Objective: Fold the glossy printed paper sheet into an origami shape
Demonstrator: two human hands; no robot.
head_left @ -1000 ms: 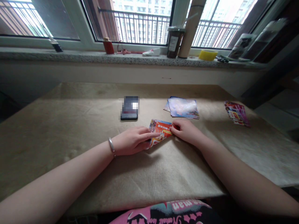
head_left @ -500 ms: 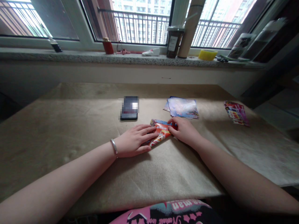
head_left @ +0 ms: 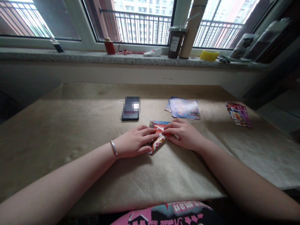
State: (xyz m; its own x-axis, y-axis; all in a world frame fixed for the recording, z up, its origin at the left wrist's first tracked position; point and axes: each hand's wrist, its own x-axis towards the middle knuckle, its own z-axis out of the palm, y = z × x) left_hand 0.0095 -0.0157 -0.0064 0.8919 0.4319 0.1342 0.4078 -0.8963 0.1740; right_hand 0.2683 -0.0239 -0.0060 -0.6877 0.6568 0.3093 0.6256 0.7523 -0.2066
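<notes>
Leaflet (head_left: 160,139), orange and white, partly folded, flat on the counter (head_left: 150,181) between your hands. Your left hand (head_left: 136,142): at the leaflet's left, fingers extended and laid over it, not clenched. Your right hand (head_left: 184,132): at its right, fingers bent onto it (whether they pinch, you cannot tell). Dark phone (head_left: 130,112), pixelated: beyond the leaflet, leftward. Bluish sheets (head_left: 184,108), overlapping: beyond it, rightward. Red-pink cards (head_left: 238,115): well apart, far right of it.
</notes>
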